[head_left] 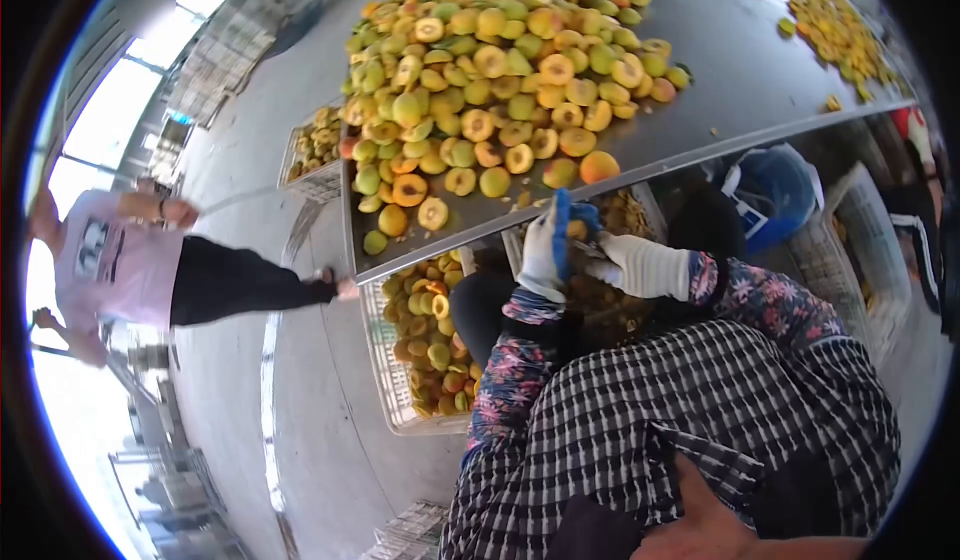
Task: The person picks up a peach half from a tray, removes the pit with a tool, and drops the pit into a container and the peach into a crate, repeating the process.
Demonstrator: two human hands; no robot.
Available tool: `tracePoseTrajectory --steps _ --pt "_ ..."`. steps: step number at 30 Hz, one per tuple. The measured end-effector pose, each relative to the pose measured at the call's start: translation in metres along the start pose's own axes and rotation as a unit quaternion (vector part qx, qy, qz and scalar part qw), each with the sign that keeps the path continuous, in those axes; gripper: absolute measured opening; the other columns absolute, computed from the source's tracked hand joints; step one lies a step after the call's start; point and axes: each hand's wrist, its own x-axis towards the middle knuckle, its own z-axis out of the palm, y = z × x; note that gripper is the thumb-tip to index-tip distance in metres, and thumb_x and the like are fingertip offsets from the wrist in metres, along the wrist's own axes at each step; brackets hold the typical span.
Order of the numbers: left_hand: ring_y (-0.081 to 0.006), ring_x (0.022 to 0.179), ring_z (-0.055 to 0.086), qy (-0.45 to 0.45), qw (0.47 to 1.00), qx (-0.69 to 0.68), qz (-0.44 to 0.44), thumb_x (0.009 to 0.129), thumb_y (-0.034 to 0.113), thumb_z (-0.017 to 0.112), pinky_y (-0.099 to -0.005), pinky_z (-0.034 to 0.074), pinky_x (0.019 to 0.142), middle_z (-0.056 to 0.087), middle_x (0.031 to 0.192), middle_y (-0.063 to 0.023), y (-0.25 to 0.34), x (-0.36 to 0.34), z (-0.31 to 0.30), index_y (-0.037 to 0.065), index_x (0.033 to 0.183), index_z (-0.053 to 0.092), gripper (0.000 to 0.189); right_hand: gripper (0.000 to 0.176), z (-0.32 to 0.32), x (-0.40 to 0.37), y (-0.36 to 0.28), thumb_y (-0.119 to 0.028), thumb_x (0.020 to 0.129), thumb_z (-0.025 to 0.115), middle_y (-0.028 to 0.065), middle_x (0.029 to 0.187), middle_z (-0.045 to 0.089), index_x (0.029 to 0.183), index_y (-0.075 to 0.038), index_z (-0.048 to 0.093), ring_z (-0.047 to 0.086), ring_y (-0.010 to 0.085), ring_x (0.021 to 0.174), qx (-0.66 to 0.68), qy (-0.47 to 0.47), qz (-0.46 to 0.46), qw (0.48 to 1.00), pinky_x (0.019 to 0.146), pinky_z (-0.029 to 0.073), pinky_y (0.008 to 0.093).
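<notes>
My left hand (545, 255), in a white glove with a blue palm, is closed around a peach piece (577, 230) just past the table's edge. My right hand (645, 265), in a white glove, is closed close beside it. A thin greyish thing shows at its fingertips, too small to name. Beyond my hands, a large heap of yellow-green peaches (490, 60), many halved and some with pits showing, lies on the metal table (690, 110). Below my hands, partly hidden by them, a crate (650, 210) holds peach pieces.
A white crate of peaches (425, 350) stands left of my knees, another crate (315, 160) farther off. At right are a blue bucket (775, 195) and a pale crate (880, 260). Peach pieces (830, 30) lie at the table's far right. A person (130, 260) stands left. A bare hand (700, 530) touches my checked apron.
</notes>
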Motion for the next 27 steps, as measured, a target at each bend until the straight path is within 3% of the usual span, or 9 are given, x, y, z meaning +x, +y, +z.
tracePoseTrajectory --steps 2,3,4,11,14,17,23,26,27 --pt "-0.0173 0.078 0.066 -0.01 0.951 0.218 0.218 0.105 0.043 0.042 -0.0308 0.054 0.074 0.07 0.087 -0.0092 -0.012 0.001 -0.006 -0.002 0.104 0.066 0.051 0.036 -0.003 0.004 -0.012 -0.035 0.097 0.058 0.0076 0.074 0.059 0.116 -0.006 0.051 0.058 0.0223 0.057 0.189 -0.025 0.09 0.978 0.053 0.048 0.0382" --pt "-0.0192 0.075 0.066 -0.03 0.989 -0.12 -0.08 0.106 0.045 0.035 -0.0318 0.055 0.075 0.07 0.088 -0.0112 -0.011 0.003 -0.005 -0.002 0.105 0.062 0.055 0.034 -0.021 0.002 -0.04 -0.038 0.097 0.057 0.0046 0.07 0.055 0.112 -0.008 0.051 0.055 0.0176 0.053 0.315 -0.085 0.213 0.921 0.048 0.046 0.0348" --pt "-0.0214 0.074 0.065 -0.012 0.981 -0.171 -0.088 0.104 0.045 0.039 -0.0336 0.055 0.075 0.067 0.084 -0.0114 -0.008 0.003 -0.002 -0.002 0.1 0.062 0.052 0.033 -0.031 0.002 -0.058 -0.04 0.097 0.057 0.0017 0.067 0.052 0.109 -0.01 0.051 0.051 0.013 0.049 0.43 -0.144 0.326 0.83 0.043 0.043 0.0314" --pt "-0.0243 0.07 0.061 -0.01 0.939 -0.277 -0.202 0.101 0.046 0.049 -0.0418 0.055 0.068 0.06 0.076 -0.0095 0.005 0.006 0.003 0.003 0.088 0.06 0.046 0.03 -0.038 0.0 -0.072 -0.044 0.098 0.056 -0.0054 0.061 0.044 0.1 -0.014 0.052 0.043 0.0078 0.043 0.382 -0.127 0.32 0.858 0.035 0.034 0.0241" --pt "-0.0235 0.069 0.061 -0.009 0.923 -0.353 -0.155 0.1 0.046 0.05 -0.0423 0.055 0.069 0.059 0.074 -0.0067 0.006 0.005 0.011 0.007 0.085 0.059 0.043 0.03 -0.034 -0.002 -0.061 -0.046 0.097 0.057 -0.0061 0.059 0.043 0.095 -0.016 0.054 0.041 0.007 0.042 0.548 -0.136 0.36 0.743 0.035 0.032 0.0222" --pt "-0.0231 0.068 0.06 0.077 0.877 -0.428 -0.206 0.099 0.047 0.051 -0.0418 0.055 0.069 0.059 0.074 -0.0039 0.013 0.007 0.021 0.011 0.083 0.057 0.041 0.031 -0.031 -0.004 -0.059 -0.047 0.097 0.057 -0.0067 0.058 0.043 0.092 -0.017 0.055 0.04 0.0058 0.042 0.571 -0.137 0.332 0.738 0.036 0.03 0.0206" --pt "-0.0241 0.077 0.062 0.088 0.86 -0.47 -0.18 0.098 0.049 0.052 -0.044 0.055 0.078 0.061 0.08 -0.0029 -0.014 0.015 0.002 0.012 0.089 0.059 0.038 0.035 -0.037 -0.017 -0.049 -0.047 0.098 0.056 -0.0038 0.062 0.047 0.096 -0.012 0.056 0.042 0.0072 0.044 0.484 -0.148 0.295 0.81 0.038 0.033 0.0227" --pt "-0.0273 0.084 0.063 0.171 0.851 -0.465 -0.174 0.099 0.045 0.053 -0.0472 0.054 0.083 0.066 0.089 -0.0066 0.002 0.004 -0.023 0.011 0.096 0.062 0.035 0.039 -0.041 -0.026 -0.039 -0.047 0.098 0.055 0.0019 0.066 0.053 0.103 -0.007 0.056 0.05 0.0125 0.05 0.322 -0.131 0.289 0.892 0.047 0.043 0.0282" --pt "-0.027 0.085 0.063 0.144 0.833 -0.492 -0.208 0.1 0.043 0.052 -0.0476 0.054 0.083 0.067 0.092 -0.0082 0.002 -0.002 -0.039 0.011 0.097 0.062 0.034 0.039 -0.023 -0.03 0.0 -0.04 0.098 0.055 0.0113 0.073 0.06 0.113 -0.004 0.053 0.061 0.0253 0.061 0.086 -0.082 0.184 0.976 0.061 0.05 0.0369"
